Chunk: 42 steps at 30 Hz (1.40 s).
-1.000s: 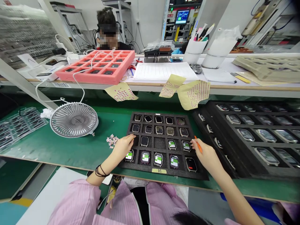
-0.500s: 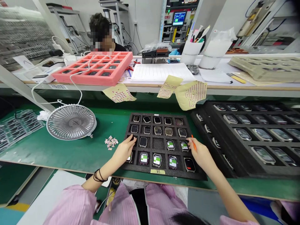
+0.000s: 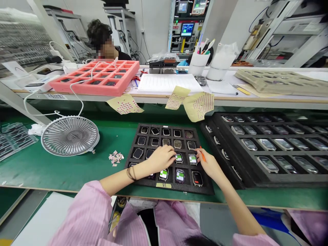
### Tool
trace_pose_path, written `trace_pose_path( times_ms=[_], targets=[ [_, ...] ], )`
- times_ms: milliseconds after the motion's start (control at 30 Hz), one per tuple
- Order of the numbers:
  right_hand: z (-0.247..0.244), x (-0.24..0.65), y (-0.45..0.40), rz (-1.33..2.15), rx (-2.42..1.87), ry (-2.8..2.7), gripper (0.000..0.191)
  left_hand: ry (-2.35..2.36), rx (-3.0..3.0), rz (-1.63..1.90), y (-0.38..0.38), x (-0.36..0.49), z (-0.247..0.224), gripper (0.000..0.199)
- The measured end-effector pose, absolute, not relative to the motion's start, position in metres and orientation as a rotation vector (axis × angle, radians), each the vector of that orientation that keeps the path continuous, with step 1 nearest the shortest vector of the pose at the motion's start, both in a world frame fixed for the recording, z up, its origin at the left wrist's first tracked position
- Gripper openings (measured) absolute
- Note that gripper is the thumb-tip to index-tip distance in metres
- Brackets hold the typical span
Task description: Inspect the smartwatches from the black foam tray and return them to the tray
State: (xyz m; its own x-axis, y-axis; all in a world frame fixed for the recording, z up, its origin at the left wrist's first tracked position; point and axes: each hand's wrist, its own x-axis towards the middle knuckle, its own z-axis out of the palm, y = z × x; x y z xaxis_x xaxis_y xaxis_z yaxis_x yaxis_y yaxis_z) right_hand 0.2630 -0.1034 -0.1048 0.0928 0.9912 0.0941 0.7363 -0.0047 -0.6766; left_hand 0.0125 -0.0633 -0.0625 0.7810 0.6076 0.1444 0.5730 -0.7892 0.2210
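Note:
My left hand (image 3: pixel 161 158) lies across the middle of a black foam tray (image 3: pixel 166 126), its fingers over the third row and hiding the slot beneath them. Whether it holds anything is hidden. My right hand (image 3: pixel 208 164) pinches a thin orange stylus (image 3: pixel 202 153) at the tray's right side, with the tip near a watch showing a green label (image 3: pixel 192 159). Several smartwatch bodies sit in the tray's slots. Those in the front row include one with a green-labelled screen (image 3: pixel 163 174) and a dark one with a red mark (image 3: pixel 197 178).
A larger black foam tray of watches (image 3: pixel 266 147) lies to the right on the green mat (image 3: pixel 64 172). On the left stand a grey fan (image 3: pixel 69 136) and a small pile of label pieces (image 3: pixel 116 158). A coral foam tray (image 3: pixel 96 80) sits on the shelf, with a co-worker (image 3: pixel 102 42) beyond.
My left hand has slid right from the tray's left side to its middle, uncovering the left slots of the third row. The view has also swung, shifting the scene leftward.

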Motion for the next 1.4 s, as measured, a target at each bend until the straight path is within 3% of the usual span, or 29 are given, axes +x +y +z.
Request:
trace_pose_path(
  times_ms=[167, 433, 633, 900, 1100, 1233, 1400],
  targets=[
    [-0.106, 0.267, -0.106, 0.688, -1.665, -1.632, 0.043, 1.089, 2.893, 0.025, -0.061, 0.064, -0.073, 0.035],
    [-0.098, 0.256, -0.102, 0.590, -1.818, -1.860, 0.036, 1.038, 2.812, 0.011, -0.050, 0.079, -0.075, 0.031],
    [-0.104, 0.258, -0.105, 0.632, -1.725, -1.745, 0.033, 0.967, 2.645, 0.058, -0.039, 0.061, -0.069, 0.026],
    [-0.088, 0.261, -0.101, 1.380, -1.277, -1.109, 0.040, 0.850, 2.248, 0.153, -0.035, 0.051, -0.074, 0.022],
    [-0.061, 0.259, -0.096, 1.371, -1.150, -1.221, 0.038, 0.847, 1.898, 0.273, -0.027, 0.050, -0.073, 0.029],
    [-0.053, 0.254, -0.085, 1.329, -1.135, -1.256, 0.036, 0.837, 1.369, 0.383, -0.021, 0.034, -0.053, 0.030],
    [-0.034, 0.235, -0.069, 1.320, -1.122, -1.191, 0.032, 0.850, 1.267, 0.510, -0.015, 0.002, -0.020, 0.038]
  ],
)
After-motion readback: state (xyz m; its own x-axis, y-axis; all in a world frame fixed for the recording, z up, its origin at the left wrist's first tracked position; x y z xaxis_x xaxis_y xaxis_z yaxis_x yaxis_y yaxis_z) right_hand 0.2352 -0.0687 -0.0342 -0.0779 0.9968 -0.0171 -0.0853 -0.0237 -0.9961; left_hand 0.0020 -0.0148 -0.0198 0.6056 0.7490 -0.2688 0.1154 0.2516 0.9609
